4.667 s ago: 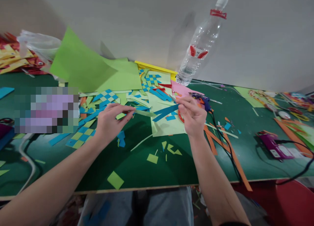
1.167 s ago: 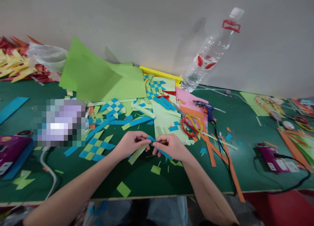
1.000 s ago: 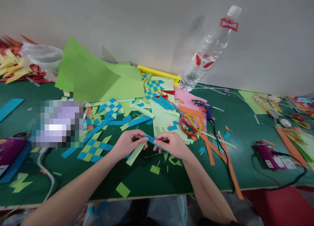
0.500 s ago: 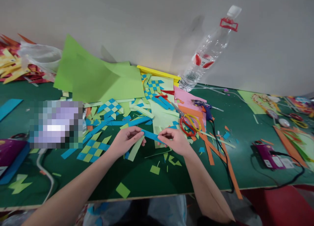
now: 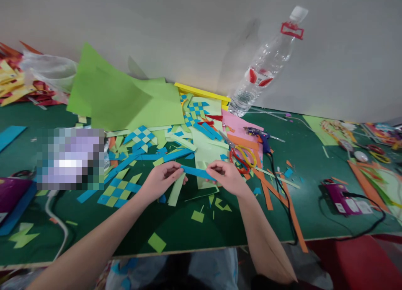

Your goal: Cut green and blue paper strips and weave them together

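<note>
Between my two hands a blue paper strip (image 5: 195,172) is held out lengthwise above the table. My left hand (image 5: 163,179) pinches its left end, and a pale green paper strip (image 5: 176,190) hangs down from the same fingers. The strip's right end is pinched by my right hand (image 5: 226,177). Left of my left hand lies a blue-and-green woven paper piece (image 5: 118,190). Behind it is another woven piece (image 5: 141,138). Scissors (image 5: 242,156) with red and yellow handles lie just beyond my right hand.
Large green paper sheets (image 5: 125,97) lean at the back wall. A plastic bottle (image 5: 262,68) stands tilted there. A glue gun (image 5: 262,139) trails a black cable, with orange strips (image 5: 293,214) nearby. A purple box (image 5: 342,198) sits right; a blurred-out device (image 5: 70,158) lies left.
My right hand has shifted slightly right along the blue strip, and more of the strip shows between my hands. My left hand stays nearly in place.
</note>
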Demonstrator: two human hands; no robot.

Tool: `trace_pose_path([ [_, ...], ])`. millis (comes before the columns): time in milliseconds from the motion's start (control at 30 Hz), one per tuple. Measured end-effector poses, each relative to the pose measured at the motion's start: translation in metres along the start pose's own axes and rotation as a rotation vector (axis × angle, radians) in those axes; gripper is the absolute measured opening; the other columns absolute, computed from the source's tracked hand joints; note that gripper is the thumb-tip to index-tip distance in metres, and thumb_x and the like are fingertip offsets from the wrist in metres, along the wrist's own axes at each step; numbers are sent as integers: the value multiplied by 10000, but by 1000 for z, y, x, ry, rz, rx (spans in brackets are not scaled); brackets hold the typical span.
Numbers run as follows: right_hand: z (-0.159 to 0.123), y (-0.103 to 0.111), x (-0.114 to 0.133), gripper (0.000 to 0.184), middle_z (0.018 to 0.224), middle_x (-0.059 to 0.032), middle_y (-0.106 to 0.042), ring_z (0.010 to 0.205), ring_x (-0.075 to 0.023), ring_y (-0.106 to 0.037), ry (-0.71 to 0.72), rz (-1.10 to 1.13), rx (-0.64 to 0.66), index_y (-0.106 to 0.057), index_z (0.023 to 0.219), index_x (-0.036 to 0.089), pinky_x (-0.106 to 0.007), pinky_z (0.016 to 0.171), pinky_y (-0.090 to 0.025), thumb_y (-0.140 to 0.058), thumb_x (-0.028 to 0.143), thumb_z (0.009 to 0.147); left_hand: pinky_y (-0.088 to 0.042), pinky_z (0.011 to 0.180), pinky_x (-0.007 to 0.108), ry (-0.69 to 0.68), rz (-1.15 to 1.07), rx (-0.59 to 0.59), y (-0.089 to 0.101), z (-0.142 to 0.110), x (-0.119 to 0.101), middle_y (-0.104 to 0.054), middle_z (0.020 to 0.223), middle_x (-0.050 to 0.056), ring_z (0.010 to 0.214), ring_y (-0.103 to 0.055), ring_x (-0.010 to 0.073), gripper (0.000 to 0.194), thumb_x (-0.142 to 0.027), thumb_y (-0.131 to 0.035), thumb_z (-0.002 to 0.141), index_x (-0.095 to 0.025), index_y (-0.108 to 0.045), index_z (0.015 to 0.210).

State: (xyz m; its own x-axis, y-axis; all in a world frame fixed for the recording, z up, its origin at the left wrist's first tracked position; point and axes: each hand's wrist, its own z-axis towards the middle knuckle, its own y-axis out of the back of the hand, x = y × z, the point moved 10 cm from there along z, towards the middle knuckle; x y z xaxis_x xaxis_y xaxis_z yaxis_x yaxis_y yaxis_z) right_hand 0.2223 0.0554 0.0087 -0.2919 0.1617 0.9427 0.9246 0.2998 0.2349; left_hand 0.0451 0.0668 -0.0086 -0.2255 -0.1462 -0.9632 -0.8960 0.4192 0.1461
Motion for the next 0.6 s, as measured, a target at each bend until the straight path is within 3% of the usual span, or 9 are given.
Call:
trace_pose_path([
  [167, 2, 35, -2, 230, 714, -18, -683, 606, -138, -617, 48, -103, -228, -626, 866, 196, -253, 568, -467, -573, 420, 867, -587, 665, 332, 5, -106, -150, 18, 2, 5, -733, 765, 74, 698, -714, 227, 313, -492, -646, 817, -180, -626, 837],
  [267, -3, 47, 4, 243, 723, -30, -694, 672, -164, -644, 87, -367, -329, -622, 827, 201, -276, 625, -467, -573, 437, 862, -585, 655, 313, 8, -173, -228, 28, 3, 7, -731, 772, 72, 687, -711, 214, 318, -482, -672, 800, -169, -629, 831],
  [333, -4, 44, 5, 293, 674, -20, -675, 641, -165, -620, 74, -578, -289, -616, 761, 209, -277, 597, -428, -594, 491, 839, -581, 628, 304, 7, -216, -277, 34, 3, 7, -725, 748, 64, 658, -704, 207, 322, -481, -687, 786, -168, -616, 808],
  [433, -3, 27, -3, 333, 617, -1, -652, 605, -157, -581, 18, -758, -104, -609, 689, 217, -268, 539, -348, -655, 534, 780, -577, 611, 302, 0, -243, -321, 38, 2, 7, -718, 720, 58, 640, -699, 205, 327, -481, -693, 778, -167, -603, 784],
  [600, -3, 6, -6, 178, 548, 30, -596, 546, -117, -513, 29, -741, 67, -591, 660, 203, -257, 532, -311, -651, 311, 789, -572, 604, 298, -8, -199, -308, 36, 2, 6, -724, 773, 74, 678, -703, 211, 318, -471, -690, 784, -164, -611, 788],
])
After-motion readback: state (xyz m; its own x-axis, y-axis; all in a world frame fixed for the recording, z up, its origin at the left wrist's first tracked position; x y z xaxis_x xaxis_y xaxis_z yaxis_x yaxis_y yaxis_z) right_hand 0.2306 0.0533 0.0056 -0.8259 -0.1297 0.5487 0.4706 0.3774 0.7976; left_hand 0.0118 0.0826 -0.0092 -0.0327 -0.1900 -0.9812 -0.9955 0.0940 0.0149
